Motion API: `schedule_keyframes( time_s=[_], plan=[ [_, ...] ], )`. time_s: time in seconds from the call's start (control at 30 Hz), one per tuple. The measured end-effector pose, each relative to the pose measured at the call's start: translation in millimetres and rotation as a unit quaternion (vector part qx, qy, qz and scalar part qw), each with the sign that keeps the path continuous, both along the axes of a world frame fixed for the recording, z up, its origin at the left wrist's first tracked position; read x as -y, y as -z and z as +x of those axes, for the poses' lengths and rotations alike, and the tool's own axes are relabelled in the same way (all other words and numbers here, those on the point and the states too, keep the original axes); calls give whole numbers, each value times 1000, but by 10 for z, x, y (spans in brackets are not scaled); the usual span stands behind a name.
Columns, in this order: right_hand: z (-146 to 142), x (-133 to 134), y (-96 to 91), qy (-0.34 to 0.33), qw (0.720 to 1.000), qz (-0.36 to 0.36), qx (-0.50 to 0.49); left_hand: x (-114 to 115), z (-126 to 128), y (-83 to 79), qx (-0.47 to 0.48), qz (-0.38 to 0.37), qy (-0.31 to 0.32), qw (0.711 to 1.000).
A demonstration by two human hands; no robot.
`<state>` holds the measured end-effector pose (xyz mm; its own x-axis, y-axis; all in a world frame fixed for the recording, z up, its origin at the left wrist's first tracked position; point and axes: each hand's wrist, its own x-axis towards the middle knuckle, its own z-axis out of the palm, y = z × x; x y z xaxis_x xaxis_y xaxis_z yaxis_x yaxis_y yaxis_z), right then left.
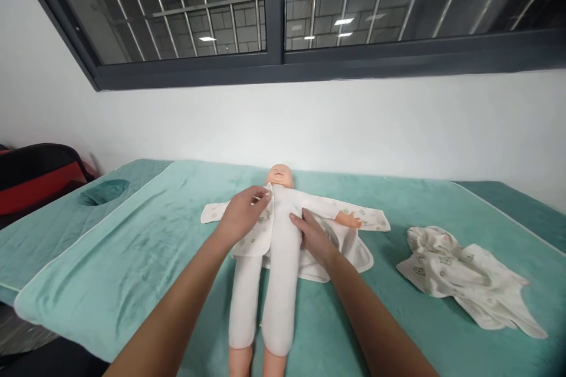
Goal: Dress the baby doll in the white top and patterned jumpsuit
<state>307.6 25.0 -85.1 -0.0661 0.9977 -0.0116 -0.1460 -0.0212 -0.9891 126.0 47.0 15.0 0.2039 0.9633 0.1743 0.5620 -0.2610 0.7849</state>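
A baby doll with a white cloth body lies on its back, its head toward the wall. Its arms are in the sleeves of a white printed baby shirt, and one plastic hand shows on the right sleeve. The shirt's left front panel covers part of the torso; the other side lies spread out beneath and beside the doll. My left hand pinches the panel's edge near the neck. My right hand grips the doll's side, thumb on the torso, with some fingers hidden.
A crumpled white printed garment lies to the right on the green bed cover. The bed has a round hole at its left end. A black and red bag stands at far left. Behind are a white wall and barred window.
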Motion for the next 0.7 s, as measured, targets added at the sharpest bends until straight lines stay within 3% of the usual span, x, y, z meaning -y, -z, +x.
schedule_keyframes(
  time_s=[0.1,0.2,0.33,0.43,0.57,0.63,0.7],
  plan=[
    [-23,1,-2,9,999,21,26,-169,85,357,-76,40,-4,996],
    [-15,-4,-33,17,997,5,78,-265,252,500,-87,86,50,991],
    [54,-55,-15,-20,997,45,56,-335,531,359,-90,106,107,984],
    [111,-134,87,-34,993,93,65,-360,802,234,-148,135,172,965],
    [144,-164,193,-34,986,132,101,-394,1170,191,-310,257,262,877],
    [165,-120,161,-82,985,127,85,-453,1269,181,-376,287,266,840],
    [223,-71,76,-137,980,125,67,-544,1286,160,-419,286,254,823]
  ],
)
